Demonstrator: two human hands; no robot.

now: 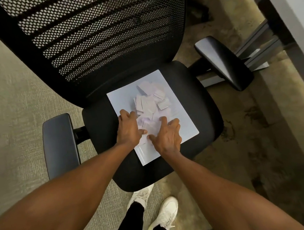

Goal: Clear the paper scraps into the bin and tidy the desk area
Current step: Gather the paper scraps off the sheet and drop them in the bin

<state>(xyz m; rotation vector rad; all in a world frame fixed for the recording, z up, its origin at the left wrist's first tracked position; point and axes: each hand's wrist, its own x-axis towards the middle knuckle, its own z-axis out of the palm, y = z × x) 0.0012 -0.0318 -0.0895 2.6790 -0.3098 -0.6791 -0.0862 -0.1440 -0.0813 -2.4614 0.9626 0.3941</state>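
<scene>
Chair backrest (102, 32) cut off at the frame top. Desk (297, 8) clipped at the upper right edge. Left hand (129, 128) and right hand (168, 136) cover the lower paper scraps (146, 100); scraps washed out, any print unreadable.

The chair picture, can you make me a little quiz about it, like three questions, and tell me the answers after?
1. True or false: the paper scraps lie straight on the black seat.
2. What do the scraps rest on? A) a white sheet B) an armrest C) the carpet
3. Fill in: the left hand and right hand both reach onto the ____ of the chair.

Key
1. False. They lie in a loose pile on a white sheet, and the sheet lies on the seat.
2. A.
3. Seat. Both hands are spread at the near end of the pile.
</scene>
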